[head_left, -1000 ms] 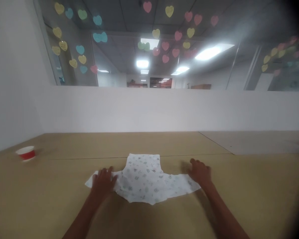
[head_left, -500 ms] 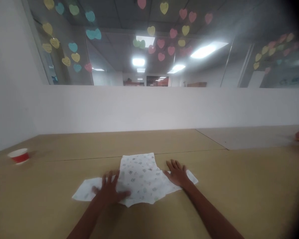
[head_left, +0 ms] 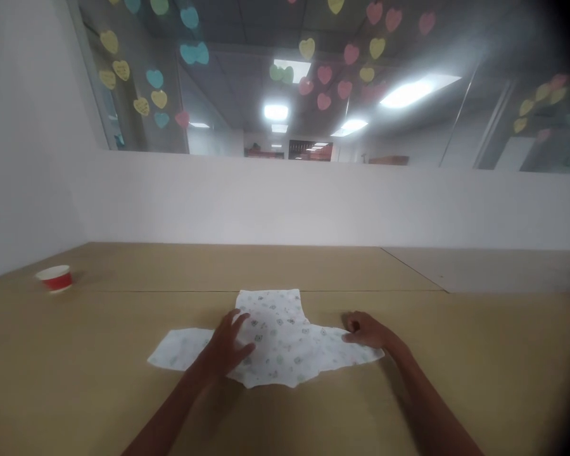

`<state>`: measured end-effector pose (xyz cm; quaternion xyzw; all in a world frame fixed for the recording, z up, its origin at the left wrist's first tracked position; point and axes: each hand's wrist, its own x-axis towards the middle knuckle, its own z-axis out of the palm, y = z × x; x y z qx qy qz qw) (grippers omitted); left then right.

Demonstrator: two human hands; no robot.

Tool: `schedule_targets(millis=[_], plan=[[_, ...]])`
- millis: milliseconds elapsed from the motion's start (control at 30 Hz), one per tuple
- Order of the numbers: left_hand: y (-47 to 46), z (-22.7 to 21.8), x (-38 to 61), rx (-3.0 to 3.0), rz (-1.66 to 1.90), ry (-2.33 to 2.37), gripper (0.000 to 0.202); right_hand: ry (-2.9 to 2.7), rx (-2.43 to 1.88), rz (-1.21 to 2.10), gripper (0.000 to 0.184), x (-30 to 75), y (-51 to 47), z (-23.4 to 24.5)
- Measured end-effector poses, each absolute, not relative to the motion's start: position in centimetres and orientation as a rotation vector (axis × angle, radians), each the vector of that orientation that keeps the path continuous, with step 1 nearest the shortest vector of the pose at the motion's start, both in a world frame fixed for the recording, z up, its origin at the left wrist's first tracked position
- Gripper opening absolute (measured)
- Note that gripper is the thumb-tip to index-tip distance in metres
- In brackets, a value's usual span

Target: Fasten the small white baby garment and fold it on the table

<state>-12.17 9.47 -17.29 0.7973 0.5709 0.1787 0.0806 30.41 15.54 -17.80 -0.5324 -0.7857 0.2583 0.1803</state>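
Seen flat on the tan tabletop point(head_left: 76, 354), just ahead of the wearer: a white printed shirt point(head_left: 275, 342), sleeves out to both sides. Left hand point(head_left: 227, 347) spread, palm down on the shirt's body. Right hand point(head_left: 365, 332) curled over the right-hand sleeve, fingers bunched, any pinch impossible to tell. Risked: thin cloth dragged along by the pressing palm, rucked or skewed by uneven pulling. Red-banded paper cup point(head_left: 54, 278) well off to the left, no brand legible. Writing on the yellow heart notes point(head_left: 121, 69) too small to read.
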Motion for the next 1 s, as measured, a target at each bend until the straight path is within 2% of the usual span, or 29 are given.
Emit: schedule_targets(millis=[200,400,500,533,633,667,733,833,933,1000], plan=[[9.1,-18.3,-11.8,2.460,0.495,1.399,0.042,-2.274,-1.433,0.823,0.029,31.7,15.3,-17.0],[9.1,-17.1,-10.5,2.197,0.785,1.252,0.027,-1.998,-1.529,1.040,0.047,32.9,13.8,-14.4],[8.9,-16.3,-8.6,1.591,0.867,0.950,0.039,-1.705,-1.304,1.197,0.052,29.6,12.6,-13.2],[8.9,-16.1,-8.1,1.353,0.852,0.822,0.046,-1.605,-1.142,1.266,0.054,28.1,12.2,-12.9],[9.2,-16.1,-7.0,0.853,0.744,0.571,0.064,-1.580,-0.523,1.624,0.076,23.9,11.4,-12.8],[9.4,-16.2,-6.9,0.793,0.726,0.553,0.067,-1.613,-0.421,1.664,0.076,23.0,11.2,-12.9],[9.6,-16.2,-6.7,0.770,0.747,0.588,0.072,-1.713,-0.414,1.613,0.065,21.9,11.2,-13.4],[9.6,-16.0,-6.5,0.844,0.810,0.713,0.076,-1.831,-0.666,1.310,0.044,21.8,11.6,-14.1],[9.4,-15.6,-6.2,0.920,0.832,0.817,0.077,-1.978,-0.844,1.083,0.033,22.1,11.6,-14.6],[9.4,-15.6,-6.3,0.946,0.866,0.842,0.073,-2.113,-0.903,1.051,0.026,22.0,11.2,-14.7]])
